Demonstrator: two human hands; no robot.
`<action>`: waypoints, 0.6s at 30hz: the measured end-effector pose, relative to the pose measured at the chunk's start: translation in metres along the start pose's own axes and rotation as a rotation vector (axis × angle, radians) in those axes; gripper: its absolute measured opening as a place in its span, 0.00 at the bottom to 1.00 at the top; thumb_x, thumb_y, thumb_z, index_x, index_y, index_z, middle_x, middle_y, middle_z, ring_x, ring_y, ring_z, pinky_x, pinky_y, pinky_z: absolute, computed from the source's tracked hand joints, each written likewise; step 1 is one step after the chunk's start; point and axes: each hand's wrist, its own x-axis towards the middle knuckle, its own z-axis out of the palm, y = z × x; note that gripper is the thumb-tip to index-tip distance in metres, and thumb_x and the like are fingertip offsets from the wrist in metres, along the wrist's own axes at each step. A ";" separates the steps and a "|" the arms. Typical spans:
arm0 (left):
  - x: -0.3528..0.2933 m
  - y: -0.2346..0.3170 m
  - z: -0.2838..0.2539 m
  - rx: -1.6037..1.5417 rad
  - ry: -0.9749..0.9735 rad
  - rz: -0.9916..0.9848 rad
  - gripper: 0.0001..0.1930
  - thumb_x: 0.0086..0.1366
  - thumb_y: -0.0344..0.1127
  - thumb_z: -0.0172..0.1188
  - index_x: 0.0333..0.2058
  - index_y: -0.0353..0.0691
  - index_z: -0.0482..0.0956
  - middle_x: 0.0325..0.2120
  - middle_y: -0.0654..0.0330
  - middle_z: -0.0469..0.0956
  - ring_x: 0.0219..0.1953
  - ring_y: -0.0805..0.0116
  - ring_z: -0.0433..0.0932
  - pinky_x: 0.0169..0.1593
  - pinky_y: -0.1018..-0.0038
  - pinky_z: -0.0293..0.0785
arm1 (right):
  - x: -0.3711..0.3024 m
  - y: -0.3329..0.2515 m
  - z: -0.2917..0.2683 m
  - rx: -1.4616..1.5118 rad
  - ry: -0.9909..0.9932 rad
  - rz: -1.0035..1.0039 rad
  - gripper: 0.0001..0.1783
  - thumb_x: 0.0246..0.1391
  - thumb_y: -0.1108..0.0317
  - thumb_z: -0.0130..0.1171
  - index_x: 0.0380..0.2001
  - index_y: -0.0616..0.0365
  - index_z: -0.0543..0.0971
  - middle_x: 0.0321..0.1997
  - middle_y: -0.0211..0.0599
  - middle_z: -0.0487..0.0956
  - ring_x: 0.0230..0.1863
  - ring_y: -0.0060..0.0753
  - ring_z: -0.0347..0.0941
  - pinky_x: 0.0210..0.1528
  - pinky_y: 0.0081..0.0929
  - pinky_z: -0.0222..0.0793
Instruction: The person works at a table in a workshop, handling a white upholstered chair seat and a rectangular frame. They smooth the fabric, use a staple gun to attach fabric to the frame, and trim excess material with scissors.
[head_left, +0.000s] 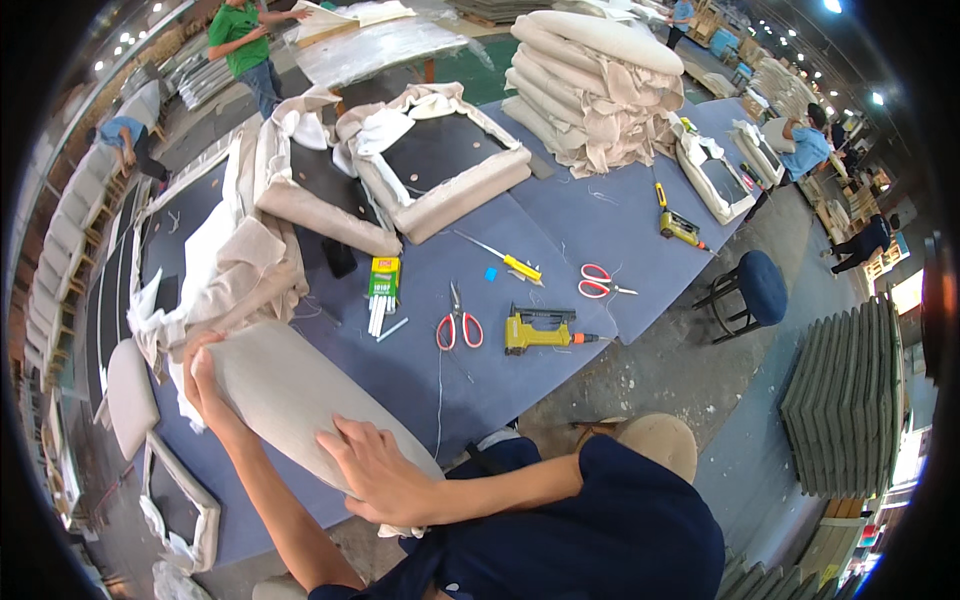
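Your right hand (375, 472) rests on that smooth beige padded panel (290, 375), fingers bent, slightly spread; your left (206, 388) curves round its far end, can't tell if pinching; panel's slanted at the blue-grey table's (545, 230) near edge; printed green-yellow carton (384, 276) beyond.

Left head-worn fisheye is looking down and forward from above near edge of table (530, 230). Hands (385, 475) are showing close below. View is reaching past right edge to floor (670, 375).
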 end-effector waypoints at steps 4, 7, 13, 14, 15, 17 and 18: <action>-0.006 -0.012 -0.007 -0.038 0.079 -0.129 0.22 0.74 0.51 0.50 0.43 0.37 0.83 0.42 0.58 0.81 0.46 0.66 0.77 0.55 0.69 0.71 | 0.006 0.014 -0.012 0.036 -0.021 -0.083 0.53 0.49 0.55 0.73 0.72 0.61 0.57 0.68 0.59 0.62 0.66 0.61 0.62 0.65 0.57 0.60; -0.003 -0.012 0.012 -0.161 0.018 -0.067 0.29 0.81 0.57 0.40 0.44 0.39 0.84 0.40 0.60 0.82 0.44 0.69 0.77 0.53 0.70 0.70 | 0.031 0.040 -0.035 0.402 0.063 0.009 0.32 0.58 0.56 0.67 0.60 0.64 0.71 0.55 0.48 0.73 0.57 0.47 0.72 0.60 0.42 0.68; -0.005 -0.003 0.021 -0.368 -0.152 -0.184 0.43 0.82 0.61 0.17 0.45 0.37 0.83 0.41 0.58 0.81 0.44 0.68 0.76 0.55 0.71 0.70 | 0.148 0.065 -0.051 0.774 0.136 -0.145 0.43 0.68 0.41 0.60 0.71 0.62 0.61 0.70 0.43 0.68 0.69 0.38 0.68 0.65 0.34 0.62; -0.007 -0.001 0.021 -0.367 -0.165 -0.198 0.43 0.82 0.59 0.16 0.46 0.35 0.83 0.42 0.57 0.81 0.46 0.66 0.76 0.56 0.70 0.70 | 0.170 0.062 -0.050 0.803 0.102 -0.148 0.43 0.68 0.42 0.62 0.72 0.60 0.61 0.71 0.44 0.67 0.70 0.38 0.67 0.66 0.33 0.62; -0.008 0.001 0.020 -0.337 -0.171 -0.173 0.44 0.81 0.62 0.16 0.46 0.36 0.82 0.42 0.57 0.81 0.44 0.67 0.77 0.54 0.70 0.71 | 0.188 0.059 -0.045 0.838 0.069 -0.150 0.43 0.67 0.42 0.63 0.72 0.59 0.61 0.72 0.44 0.67 0.71 0.39 0.66 0.67 0.32 0.62; -0.010 0.001 0.020 -0.277 -0.186 -0.132 0.45 0.79 0.67 0.17 0.48 0.36 0.81 0.41 0.58 0.82 0.41 0.69 0.79 0.49 0.71 0.75 | 0.211 0.051 -0.040 0.887 0.002 -0.159 0.44 0.66 0.44 0.66 0.72 0.58 0.61 0.73 0.45 0.67 0.72 0.40 0.65 0.68 0.33 0.62; -0.012 0.000 0.018 -0.273 -0.184 -0.163 0.45 0.79 0.67 0.17 0.48 0.36 0.80 0.40 0.58 0.82 0.42 0.68 0.80 0.50 0.71 0.75 | 0.218 0.050 -0.037 0.911 -0.030 -0.159 0.44 0.65 0.45 0.67 0.72 0.57 0.62 0.73 0.45 0.67 0.72 0.40 0.65 0.68 0.34 0.62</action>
